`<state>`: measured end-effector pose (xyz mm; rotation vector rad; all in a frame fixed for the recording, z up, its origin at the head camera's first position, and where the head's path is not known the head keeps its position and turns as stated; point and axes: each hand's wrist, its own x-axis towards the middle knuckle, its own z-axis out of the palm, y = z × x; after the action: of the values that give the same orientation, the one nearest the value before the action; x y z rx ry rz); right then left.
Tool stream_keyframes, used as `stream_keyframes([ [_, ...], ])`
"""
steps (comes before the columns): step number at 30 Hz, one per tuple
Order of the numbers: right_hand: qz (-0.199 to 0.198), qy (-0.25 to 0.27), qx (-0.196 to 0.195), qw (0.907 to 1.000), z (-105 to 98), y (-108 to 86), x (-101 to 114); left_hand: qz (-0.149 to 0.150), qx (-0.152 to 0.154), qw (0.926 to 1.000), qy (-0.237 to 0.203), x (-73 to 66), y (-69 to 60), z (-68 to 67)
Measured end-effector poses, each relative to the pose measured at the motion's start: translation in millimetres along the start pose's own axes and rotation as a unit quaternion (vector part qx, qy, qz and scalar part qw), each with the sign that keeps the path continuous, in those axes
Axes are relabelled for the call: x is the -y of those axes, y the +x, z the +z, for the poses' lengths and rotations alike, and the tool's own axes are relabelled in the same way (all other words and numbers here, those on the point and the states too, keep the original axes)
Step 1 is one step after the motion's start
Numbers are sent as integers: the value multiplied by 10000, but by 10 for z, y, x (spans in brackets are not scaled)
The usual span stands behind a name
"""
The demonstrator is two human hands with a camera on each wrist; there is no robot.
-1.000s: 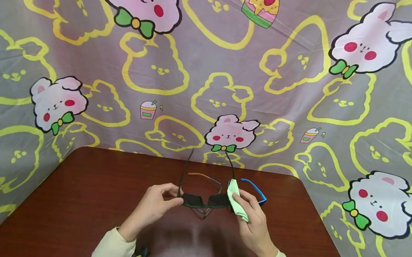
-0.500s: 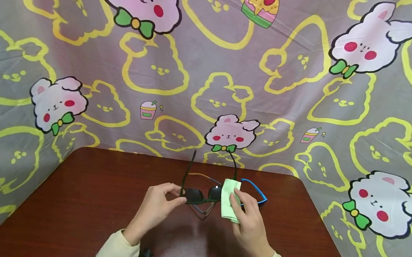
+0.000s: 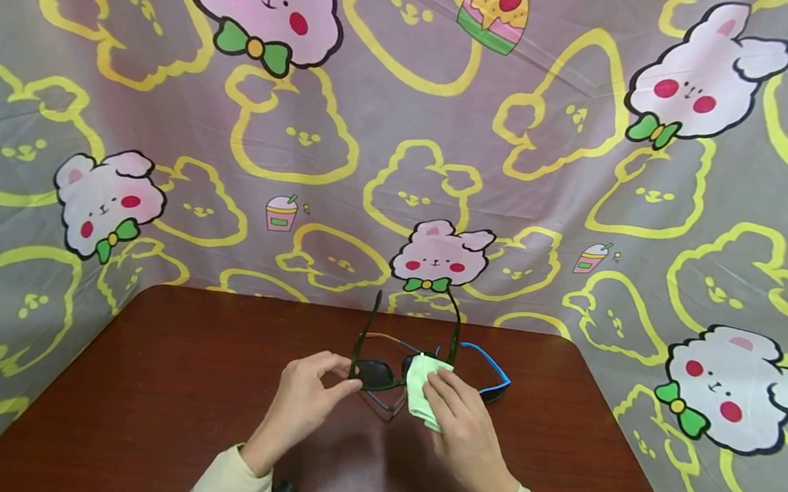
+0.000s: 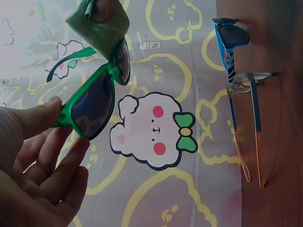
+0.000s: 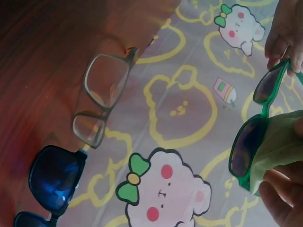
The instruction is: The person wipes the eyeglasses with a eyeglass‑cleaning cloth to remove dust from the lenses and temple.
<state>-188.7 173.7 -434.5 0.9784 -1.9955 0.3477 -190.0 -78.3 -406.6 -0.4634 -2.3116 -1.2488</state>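
Observation:
Green-framed sunglasses (image 3: 376,374) with dark lenses are held up over the table, temples unfolded and pointing away. My left hand (image 3: 308,398) pinches one outer corner of the frame between thumb and fingers, as the left wrist view shows on the green frame (image 4: 92,101). With my right hand (image 3: 472,434) I grip a folded light green cloth (image 3: 421,391) against the other lens, covering part of it. In the right wrist view the cloth (image 5: 279,146) lies on one side of that lens, with fingers and thumb around it.
Clear-lens glasses (image 5: 106,80) with orange-tipped temples rest on the brown table (image 3: 160,382) behind the held pair. Blue sunglasses (image 3: 497,371) lie to their right. A patterned curtain (image 3: 346,154) hangs behind the table and along both sides.
The cloth in my right hand has moved left and slightly down over the lens. The sunglasses have shifted a little right, their temples swinging right, with my left hand still gripping the corner.

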Motion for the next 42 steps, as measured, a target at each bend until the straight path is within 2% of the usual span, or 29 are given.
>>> stream_keyframes([
  [3,106,53,233,9997,-13,29,22,145,-86,9999,25,-9,-7,9],
  [10,244,196,353,9989,2,94,85,523,-269,9982,73,-39,-23,60],
  [12,214,135,394,9989,1,104,97,623,-324,9975,83,-42,-28,74],
  [18,179,-341,757,9964,-38,79,91,621,-335,9975,54,-43,-48,76],
  [25,336,-533,599,9962,-30,102,74,775,-417,9961,51,-33,-33,67],
  [30,575,-397,404,9967,-6,147,113,914,-510,9945,-94,-46,-21,78],
  [34,614,-211,290,9975,4,169,149,930,-524,9941,-205,-52,-21,94],
  [42,463,-415,500,9968,-5,161,137,1062,-561,9928,-50,-45,-29,90],
])
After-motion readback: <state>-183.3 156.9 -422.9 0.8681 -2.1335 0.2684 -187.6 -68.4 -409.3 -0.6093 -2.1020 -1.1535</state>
